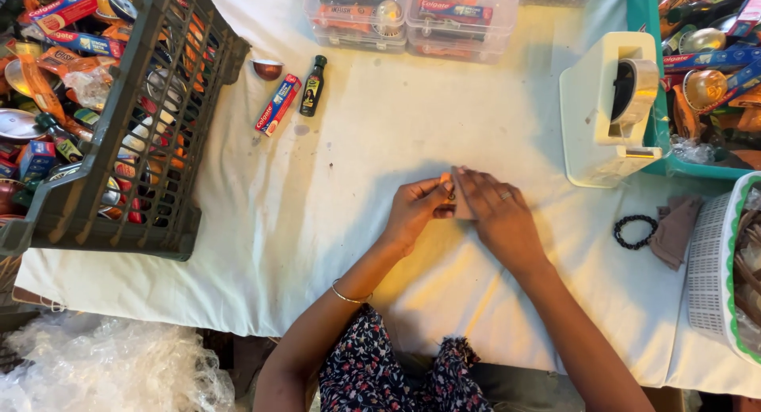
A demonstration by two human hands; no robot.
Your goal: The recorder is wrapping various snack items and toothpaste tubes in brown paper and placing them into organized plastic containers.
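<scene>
A: Where are the person's hands?

B: Near the middle of the frame, over the white cloth-covered table (333, 182). The left hand (414, 211) and the right hand (501, 218) meet on a small pale flat packet (460, 196), which sits just right of centre.

A: How are the fingers set?

B: The left hand's fingers are curled narrow, pinching the packet's left edge. The right hand lies flatter, its fingers stretched over the packet and pressing it to the cloth; a ring shows on one of them. A thin bangle (346, 295) circles the left wrist.

A: What lies around them?

B: At upper left of centre, a toothpaste box (277, 104) lies just beside a small dark bottle (313, 85), with a small reddish cup (268, 68) near them. A dark plastic crate (119, 142) full of packaged goods fills the upper left. Clear lidded boxes (412, 15) sit at the top edge. A cream tape dispenser (610, 111) stands at upper right, and below it a black bead bracelet (634, 231) lies beside a brown cloth (675, 228). A white basket (713, 261) is at the right edge.
</scene>
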